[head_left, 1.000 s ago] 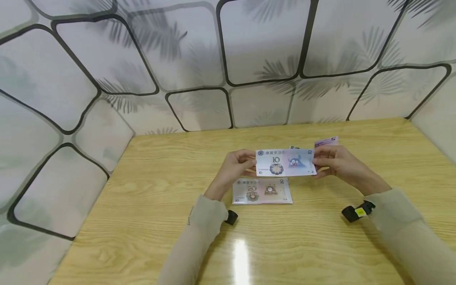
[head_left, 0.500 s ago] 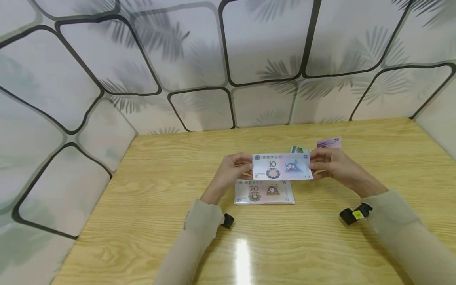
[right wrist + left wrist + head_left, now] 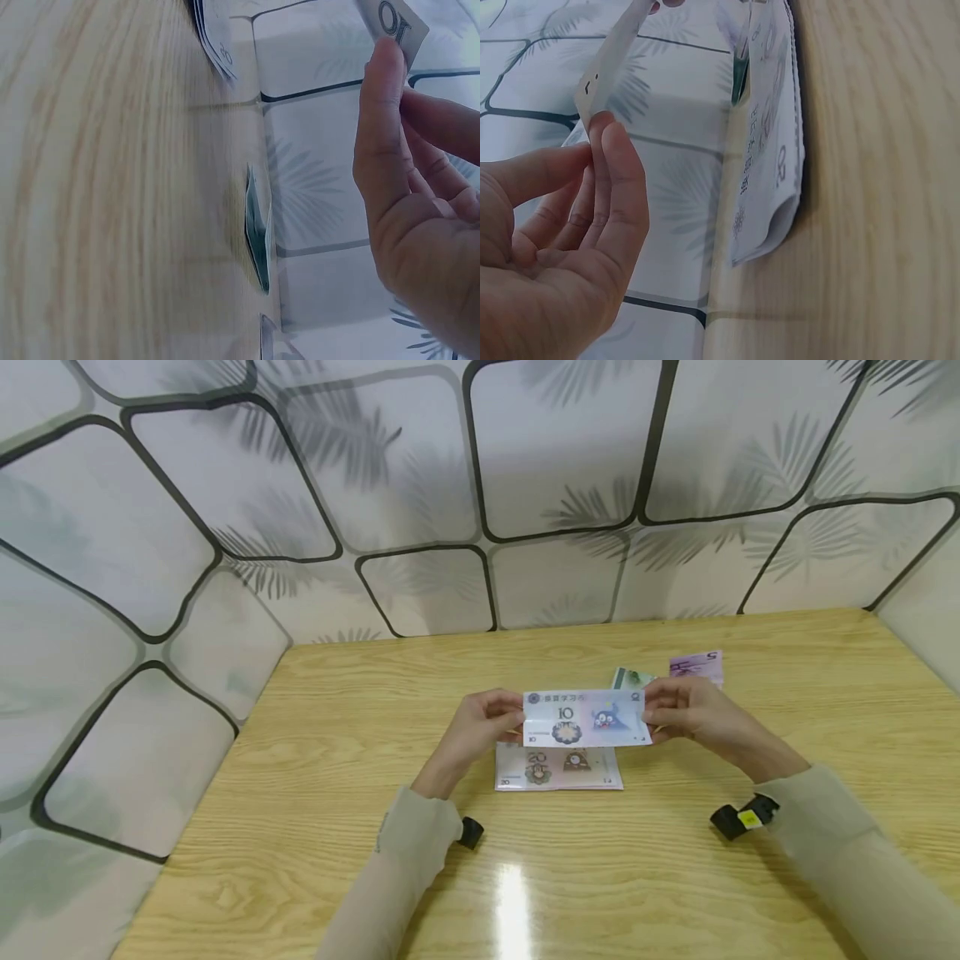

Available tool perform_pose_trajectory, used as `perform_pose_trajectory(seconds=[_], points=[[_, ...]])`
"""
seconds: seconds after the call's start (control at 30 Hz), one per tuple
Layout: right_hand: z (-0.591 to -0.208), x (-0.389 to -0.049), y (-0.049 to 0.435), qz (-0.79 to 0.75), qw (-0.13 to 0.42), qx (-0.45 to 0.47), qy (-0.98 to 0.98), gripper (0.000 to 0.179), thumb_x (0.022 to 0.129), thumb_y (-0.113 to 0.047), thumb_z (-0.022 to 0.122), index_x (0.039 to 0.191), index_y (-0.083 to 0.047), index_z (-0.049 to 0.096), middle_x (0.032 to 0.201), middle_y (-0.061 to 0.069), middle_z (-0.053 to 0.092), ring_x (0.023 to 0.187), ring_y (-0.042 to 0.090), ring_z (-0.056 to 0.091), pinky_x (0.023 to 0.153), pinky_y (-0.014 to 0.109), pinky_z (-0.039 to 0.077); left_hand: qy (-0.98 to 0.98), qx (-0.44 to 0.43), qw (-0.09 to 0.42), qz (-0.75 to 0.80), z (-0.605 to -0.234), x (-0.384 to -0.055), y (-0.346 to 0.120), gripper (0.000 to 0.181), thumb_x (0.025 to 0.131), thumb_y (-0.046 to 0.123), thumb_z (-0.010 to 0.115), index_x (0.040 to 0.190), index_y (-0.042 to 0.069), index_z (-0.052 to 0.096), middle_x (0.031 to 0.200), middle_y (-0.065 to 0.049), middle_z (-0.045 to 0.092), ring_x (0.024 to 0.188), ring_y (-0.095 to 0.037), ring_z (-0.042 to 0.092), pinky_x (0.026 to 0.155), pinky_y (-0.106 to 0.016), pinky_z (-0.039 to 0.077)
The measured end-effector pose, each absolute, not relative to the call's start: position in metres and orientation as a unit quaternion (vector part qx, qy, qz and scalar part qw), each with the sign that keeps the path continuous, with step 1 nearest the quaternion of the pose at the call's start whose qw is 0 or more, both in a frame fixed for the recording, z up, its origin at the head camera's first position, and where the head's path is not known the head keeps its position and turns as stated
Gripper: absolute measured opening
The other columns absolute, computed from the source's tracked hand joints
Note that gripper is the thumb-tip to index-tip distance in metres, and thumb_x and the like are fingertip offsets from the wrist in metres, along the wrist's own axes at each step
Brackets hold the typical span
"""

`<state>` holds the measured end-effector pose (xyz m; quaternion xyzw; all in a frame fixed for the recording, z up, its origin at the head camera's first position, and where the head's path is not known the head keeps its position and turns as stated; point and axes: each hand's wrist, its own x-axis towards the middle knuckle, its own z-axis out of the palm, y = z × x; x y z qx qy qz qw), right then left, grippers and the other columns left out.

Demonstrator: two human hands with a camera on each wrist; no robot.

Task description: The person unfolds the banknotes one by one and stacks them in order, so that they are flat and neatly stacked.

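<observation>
A play banknote (image 3: 585,718) marked 10, with a blue cartoon figure, is stretched between both hands above the table. My left hand (image 3: 480,727) pinches its left end between thumb and fingers, as the left wrist view also shows for the note's end (image 3: 604,82). At the opposite end my right hand (image 3: 693,718) pinches the corner, and the printed 10 (image 3: 394,21) shows beside the fingertips in the right wrist view. Below the held note lies a stack of banknotes (image 3: 558,777) marked 20, its upper part covered. In the left wrist view the stack (image 3: 769,150) has a curled edge.
Behind the right hand a green banknote (image 3: 630,678) and a purple banknote (image 3: 697,666) marked 5 lie on the wooden table (image 3: 337,735), both partly covered. The green note (image 3: 257,232) looks folded in the right wrist view. A patterned wall (image 3: 555,452) bounds the table's back.
Both hands have moved left and toward the body with the 10 note, which now covers more of the 20 stack. More of the green and purple notes shows behind.
</observation>
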<state>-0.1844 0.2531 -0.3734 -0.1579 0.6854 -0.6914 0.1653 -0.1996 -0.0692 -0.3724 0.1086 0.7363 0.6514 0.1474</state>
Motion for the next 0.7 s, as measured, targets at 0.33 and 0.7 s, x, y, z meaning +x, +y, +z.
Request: perform_pose_trajectory(seconds=[0.33,0.7], points=[[-0.372,-0.184,0.245,-0.691,0.179,-0.17,0.679,0.016,0.097,0.014,0.053,0.108,0.003,0.058,0.088,0.006,0.07,0.076,0.016,0.069,0.065,0.028,0.061,0.73,0.125,0.15,0.655,-0.374,-0.197,-0.079,0.023,0.098,-0.008,0.06,0.12,-0.012,0.062,0.102,-0.016,0.068,0.079,-0.016,0.066,0.077,-0.032,0.061],[-0.379,-0.182,0.239,-0.679,0.198,-0.185,0.683,0.02,0.098,0.011,0.056,0.116,0.004,0.054,0.088,0.007,0.069,0.075,0.017,0.069,0.066,0.03,0.061,0.738,0.13,0.159,0.642,-0.376,-0.192,-0.089,0.031,0.097,-0.009,0.06,0.127,-0.01,0.058,0.103,-0.019,0.067,0.079,-0.017,0.067,0.08,-0.038,0.061]])
